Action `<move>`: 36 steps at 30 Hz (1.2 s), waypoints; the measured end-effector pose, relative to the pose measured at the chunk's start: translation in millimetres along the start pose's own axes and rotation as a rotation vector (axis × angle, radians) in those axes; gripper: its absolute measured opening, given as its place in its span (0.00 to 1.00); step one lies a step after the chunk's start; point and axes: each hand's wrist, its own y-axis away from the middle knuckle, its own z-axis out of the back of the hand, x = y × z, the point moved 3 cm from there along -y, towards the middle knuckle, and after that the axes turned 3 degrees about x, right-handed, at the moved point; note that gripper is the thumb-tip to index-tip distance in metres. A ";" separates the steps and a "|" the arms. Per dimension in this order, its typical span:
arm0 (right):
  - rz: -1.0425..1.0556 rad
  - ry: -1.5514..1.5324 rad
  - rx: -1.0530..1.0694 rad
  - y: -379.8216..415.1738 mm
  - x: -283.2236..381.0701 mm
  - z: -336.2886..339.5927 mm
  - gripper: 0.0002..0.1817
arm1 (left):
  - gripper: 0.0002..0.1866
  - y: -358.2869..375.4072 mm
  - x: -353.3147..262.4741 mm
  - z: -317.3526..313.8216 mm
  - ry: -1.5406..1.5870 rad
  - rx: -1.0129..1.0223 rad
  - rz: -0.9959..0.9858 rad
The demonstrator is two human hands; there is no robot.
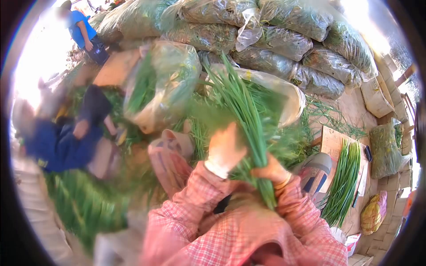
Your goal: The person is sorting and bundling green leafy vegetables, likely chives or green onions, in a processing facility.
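A bunch of long, flat green leaves (248, 106), which look like garlic chives, stands tilted in front of my body. Low on the bunch, my right hand (271, 171) is closed around the stems, and their ends stick out below it. My left hand (227, 144) is beside the bunch on its left, smeared by motion, so its fingers cannot be made out. More loose leaves (288, 137) lie blurred behind the bunch. On my right, a pile of straight green leaves (342, 181) rests on a wooden board (330, 148).
Stuffed clear plastic sacks (275, 40) are stacked at the back. An opened plastic bag of greens (166, 84) stands ahead on the left. A person in dark blue (62, 137) sits at left; another in a blue shirt (82, 29) stands behind. A dark object (368, 153) lies by the board.
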 end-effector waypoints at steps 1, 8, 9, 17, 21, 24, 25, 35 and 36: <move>-0.023 0.003 -0.006 2.6 -4.9 4.6 0.35 | 0.25 -2.1 2.8 -5.4 -0.032 0.031 0.029; -0.156 -0.211 0.095 6.6 -22.0 16.2 0.34 | 0.05 -24.1 30.8 15.5 -0.298 -0.232 -0.178; -0.177 -0.249 0.147 7.1 -24.4 15.2 0.34 | 0.04 -34.8 44.7 17.0 -0.320 -0.298 -0.161; -0.082 -0.480 0.209 33.3 -23.5 23.1 0.36 | 0.06 -88.0 213.6 191.4 -1.035 -0.611 0.326; 0.022 -0.424 0.086 54.0 -2.7 51.4 0.36 | 0.10 -55.6 276.9 248.7 -0.814 -0.496 0.398; 0.041 -0.371 0.006 66.3 9.6 72.9 0.34 | 0.28 -37.0 209.6 201.6 -0.761 -0.242 0.445; 0.043 -0.316 -0.031 66.8 8.1 81.1 0.34 | 0.32 -35.4 193.2 174.4 -0.790 -0.286 0.211; 0.127 0.220 -0.103 66.9 34.7 71.2 0.40 | 0.16 -12.9 23.2 -5.9 1.209 0.017 0.084; 0.097 0.248 -0.096 68.4 42.1 67.1 0.41 | 0.16 -7.1 16.9 3.7 1.099 -0.148 0.048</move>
